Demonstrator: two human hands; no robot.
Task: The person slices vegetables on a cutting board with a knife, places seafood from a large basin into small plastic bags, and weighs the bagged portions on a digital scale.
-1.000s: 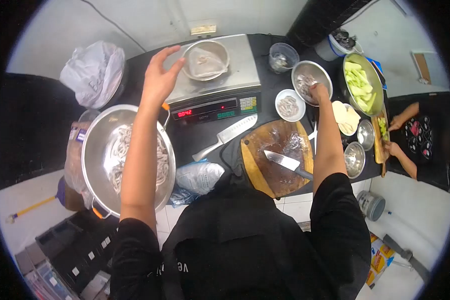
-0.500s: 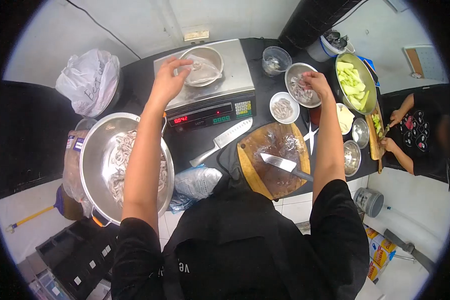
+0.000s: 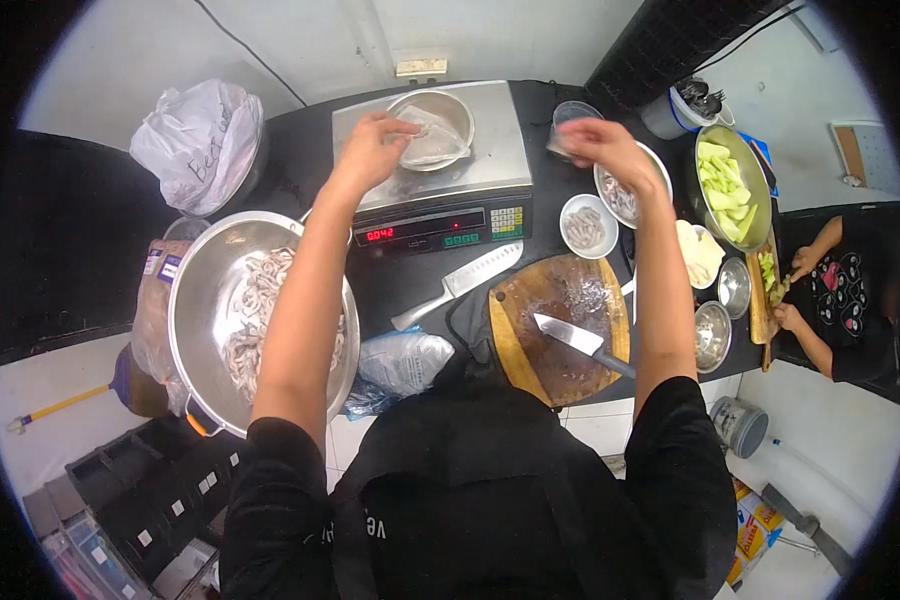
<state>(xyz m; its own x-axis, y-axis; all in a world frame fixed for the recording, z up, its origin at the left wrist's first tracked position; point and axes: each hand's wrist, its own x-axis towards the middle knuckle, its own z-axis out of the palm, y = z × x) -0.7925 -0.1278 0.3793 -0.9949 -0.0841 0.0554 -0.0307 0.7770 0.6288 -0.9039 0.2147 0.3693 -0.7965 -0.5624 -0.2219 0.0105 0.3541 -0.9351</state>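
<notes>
My left hand (image 3: 378, 150) is at the left rim of a metal bowl (image 3: 456, 103) on the scale (image 3: 425, 208), its fingers at the edge of a clear plastic bag (image 3: 432, 146) in the bowl. The scale's red display reads 0.042. My right hand (image 3: 602, 148), blurred, is raised near a clear plastic cup (image 3: 576, 110) and above a metal bowl of pale squid pieces (image 3: 620, 196); whether its fingers hold anything cannot be made out. A small white bowl of squid strips (image 3: 584, 227) stands just below.
A cutting board (image 3: 515, 340) bears a knife (image 3: 570, 334); another knife (image 3: 460, 282) lies beside it. The large steel basin (image 3: 195, 290) of squid is at left. Green vegetable pieces fill a bowl (image 3: 727, 190) at right. A co-worker's hands (image 3: 796, 290) are over a wooden board.
My right hand has risen out of the metal bowl of squid and moved up and left toward the plastic cup. My left hand has come closer to the bag on the scale.
</notes>
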